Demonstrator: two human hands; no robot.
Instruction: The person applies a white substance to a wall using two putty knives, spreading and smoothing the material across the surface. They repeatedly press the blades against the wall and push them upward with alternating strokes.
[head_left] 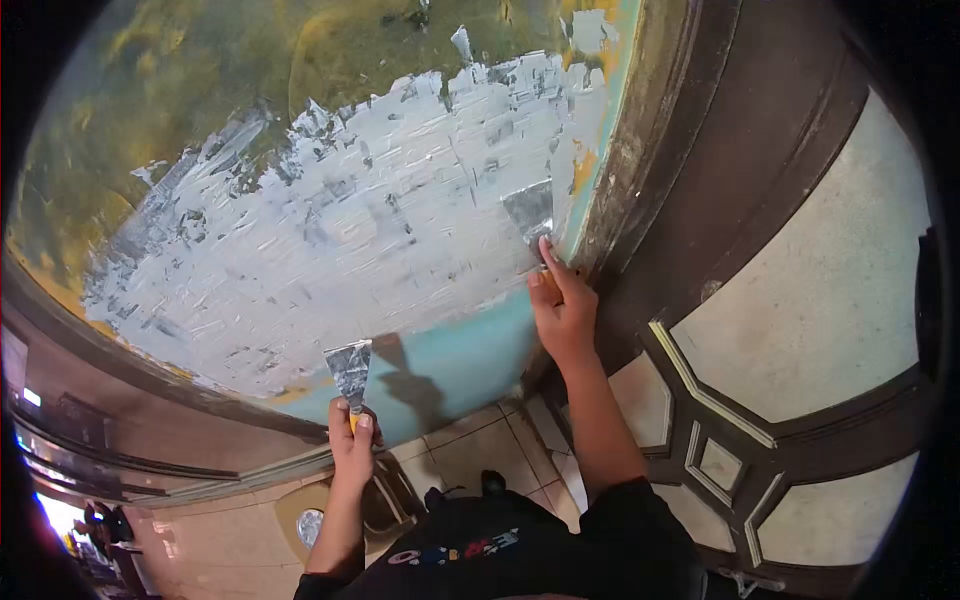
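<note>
My right hand (566,312) is closed round the handle of a wide putty knife (530,212), one finger stretched along its blade. That blade lies against the white plastered patch (400,220) near the wall's right edge. Lower and further left, my left hand (353,438) grips a smaller putty knife (349,372) by its yellow handle. Its blade points up, smeared with white paste, in front of the lower part of the wall. Above the white patch the wall surface (220,60) is mottled green and yellow; beneath it runs a light blue strip (470,355).
A dark panelled door (780,150) with pale panels stands at the right, beside a worn frame (625,170). On the tiled floor (480,450) below, a beige container (295,515) holds a round pale thing. A dark ledge (150,370) borders the wall's lower left.
</note>
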